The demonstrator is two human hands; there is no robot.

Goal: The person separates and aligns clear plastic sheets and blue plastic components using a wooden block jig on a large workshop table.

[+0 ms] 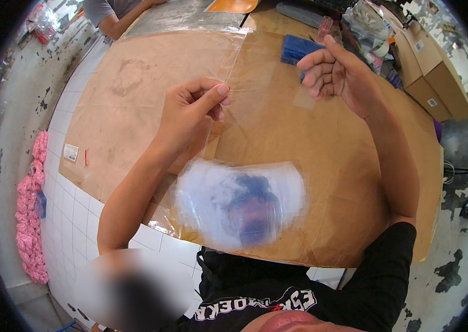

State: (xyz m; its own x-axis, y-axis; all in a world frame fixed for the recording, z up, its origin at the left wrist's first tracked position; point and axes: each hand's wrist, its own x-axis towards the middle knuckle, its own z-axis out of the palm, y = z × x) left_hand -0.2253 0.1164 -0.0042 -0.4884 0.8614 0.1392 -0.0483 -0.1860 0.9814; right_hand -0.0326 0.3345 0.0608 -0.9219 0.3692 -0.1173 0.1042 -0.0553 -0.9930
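Over the middle of the cardboard-covered table (322,166), my left hand (198,105) is closed in a pinch, thumb against fingers. Whatever it may hold is too thin or clear to make out. My right hand (336,74) is raised farther to the right, its fingers loosely curled and thumb apart, with nothing visible in it. Just behind that hand lies a blue stack (296,48), partly covered by the fingers. A small clear patch (304,99) shows below it. Near the front edge, a blurred whitish area with blue in its middle (245,205) looks like clear plastic packaging.
Brown cardboard boxes (430,72) stand at the right beside plastic bags (366,27). Another person's arm (120,25) reaches in at the far left, near an orange item (233,5). A white label (71,152) lies at left. A pink bundle (30,221) rests beyond the table's left edge.
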